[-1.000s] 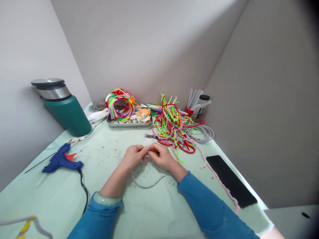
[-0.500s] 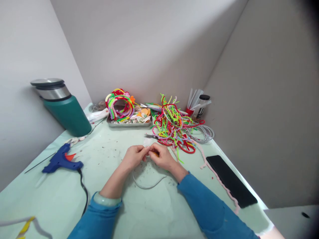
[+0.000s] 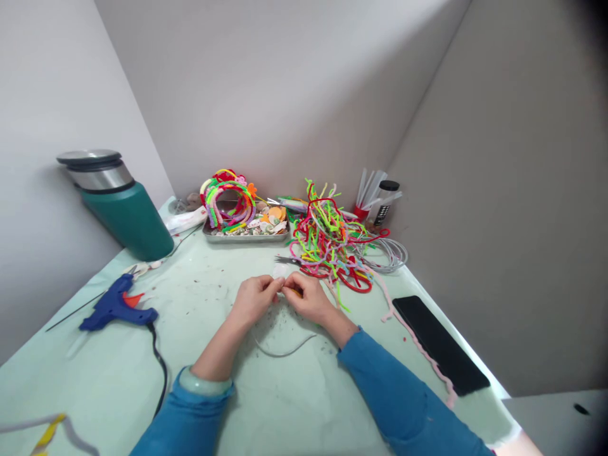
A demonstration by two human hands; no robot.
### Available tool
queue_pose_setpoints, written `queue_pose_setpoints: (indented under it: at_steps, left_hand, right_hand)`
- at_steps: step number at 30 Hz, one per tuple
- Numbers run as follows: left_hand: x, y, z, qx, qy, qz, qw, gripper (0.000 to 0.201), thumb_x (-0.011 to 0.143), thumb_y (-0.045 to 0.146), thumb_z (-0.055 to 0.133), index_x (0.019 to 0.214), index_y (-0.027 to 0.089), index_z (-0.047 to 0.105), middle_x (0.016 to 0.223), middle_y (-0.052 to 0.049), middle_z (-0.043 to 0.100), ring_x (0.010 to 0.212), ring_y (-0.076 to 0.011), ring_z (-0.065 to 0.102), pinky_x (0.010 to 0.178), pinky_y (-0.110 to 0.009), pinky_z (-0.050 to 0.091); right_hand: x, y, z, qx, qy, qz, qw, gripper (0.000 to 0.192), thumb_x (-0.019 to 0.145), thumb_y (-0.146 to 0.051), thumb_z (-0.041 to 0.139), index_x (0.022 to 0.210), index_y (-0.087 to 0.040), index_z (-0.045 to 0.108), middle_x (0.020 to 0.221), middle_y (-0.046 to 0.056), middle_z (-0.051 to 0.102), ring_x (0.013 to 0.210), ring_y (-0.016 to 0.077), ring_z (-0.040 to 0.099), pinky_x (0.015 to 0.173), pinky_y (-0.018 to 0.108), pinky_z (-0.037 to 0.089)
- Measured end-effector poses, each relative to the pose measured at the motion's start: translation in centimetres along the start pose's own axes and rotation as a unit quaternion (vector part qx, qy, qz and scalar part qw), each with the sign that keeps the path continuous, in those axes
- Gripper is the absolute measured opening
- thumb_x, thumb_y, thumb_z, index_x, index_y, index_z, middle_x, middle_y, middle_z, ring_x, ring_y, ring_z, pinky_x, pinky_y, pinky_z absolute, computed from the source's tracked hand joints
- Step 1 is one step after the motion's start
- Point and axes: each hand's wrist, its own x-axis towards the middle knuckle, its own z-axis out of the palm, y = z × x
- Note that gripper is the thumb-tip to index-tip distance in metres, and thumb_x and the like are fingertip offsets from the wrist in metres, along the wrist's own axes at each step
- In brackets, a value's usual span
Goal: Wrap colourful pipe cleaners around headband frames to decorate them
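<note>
My left hand (image 3: 254, 297) and my right hand (image 3: 311, 299) meet at the fingertips over the middle of the table, both pinched closed. A sliver of a thin yellow-orange piece (image 3: 297, 292) shows between the fingers of my right hand. What my left fingertips grip is too small and hidden to make out. A thin grey cord (image 3: 285, 354) curves below the hands; its left end runs up toward my left hand, and I cannot tell whether it is held. Just beyond the fingertips lie a small whitish translucent piece (image 3: 280, 270) and the dark tips of scissors (image 3: 286, 259).
A metal tray (image 3: 247, 239) holds rings of coloured pipe cleaners and cut-outs. Right of it sits a tangled pipe cleaner heap (image 3: 327, 234). A blue glue gun (image 3: 116, 304) and green bottle (image 3: 128, 215) stand left; a black phone (image 3: 441, 345) lies right.
The hands stay together, with only a slight shift of the left fingers. The grey cord's left end has moved a little to the right.
</note>
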Motion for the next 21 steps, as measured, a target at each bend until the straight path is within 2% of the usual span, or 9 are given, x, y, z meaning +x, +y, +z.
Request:
queue_pose_setpoints:
  at_steps: [6, 10, 13, 16, 21]
  left_hand:
    - [0.17, -0.32, 0.07, -0.026, 0.073, 0.044, 0.996, 0.026, 0.074, 0.043, 0.051, 0.072, 0.018, 0.058, 0.053, 0.004, 0.054, 0.048, -0.0101, 0.044, 0.05, -0.021, 0.032]
    - [0.23, -0.45, 0.18, -0.009, 0.077, 0.105, 0.991, 0.019, 0.074, 0.032, 0.053, 0.081, 0.018, 0.063, 0.069, 0.001, 0.063, 0.052, -0.0096, 0.047, 0.055, -0.021, 0.036]
    - [0.23, -0.37, 0.17, 0.005, 0.074, 0.143, 0.987, 0.018, 0.076, 0.028, 0.053, 0.084, 0.019, 0.067, 0.085, -0.003, 0.067, 0.064, -0.0116, 0.054, 0.063, -0.022, 0.04]
    - [0.23, -0.33, 0.14, 0.017, 0.066, 0.158, 0.985, 0.018, 0.077, 0.025, 0.052, 0.082, 0.019, 0.069, 0.087, -0.004, 0.068, 0.077, -0.0141, 0.06, 0.071, -0.023, 0.042]
    - [0.31, -0.54, 0.24, 0.029, 0.057, 0.162, 0.985, 0.018, 0.077, 0.023, 0.054, 0.084, 0.019, 0.07, 0.088, -0.004, 0.069, 0.081, -0.0149, 0.062, 0.073, -0.024, 0.044]
  right_hand:
    - [0.12, 0.39, 0.03, -0.002, 0.012, 0.012, 1.0, 0.009, 0.079, -0.02, 0.048, 0.071, -0.018, 0.052, 0.06, -0.003, 0.05, 0.054, 0.0097, 0.042, 0.051, 0.021, 0.03]
    - [0.29, 0.58, -0.01, 0.003, 0.02, 0.022, 1.0, 0.007, 0.078, -0.019, 0.049, 0.071, -0.018, 0.052, 0.062, -0.002, 0.051, 0.055, 0.0103, 0.045, 0.052, 0.022, 0.032]
    - [0.35, 0.61, 0.01, 0.004, 0.023, 0.022, 0.999, 0.007, 0.078, -0.018, 0.049, 0.071, -0.018, 0.052, 0.062, -0.003, 0.052, 0.056, 0.0103, 0.045, 0.052, 0.022, 0.032]
    - [0.35, 0.62, 0.03, 0.003, 0.024, 0.021, 0.999, 0.007, 0.077, -0.017, 0.049, 0.07, -0.018, 0.052, 0.061, -0.003, 0.051, 0.055, 0.0101, 0.045, 0.052, 0.022, 0.032]
    - [0.31, 0.71, 0.1, -0.005, 0.024, 0.02, 1.0, 0.008, 0.077, -0.017, 0.049, 0.07, -0.018, 0.051, 0.061, -0.003, 0.05, 0.054, 0.0097, 0.044, 0.051, 0.021, 0.032]
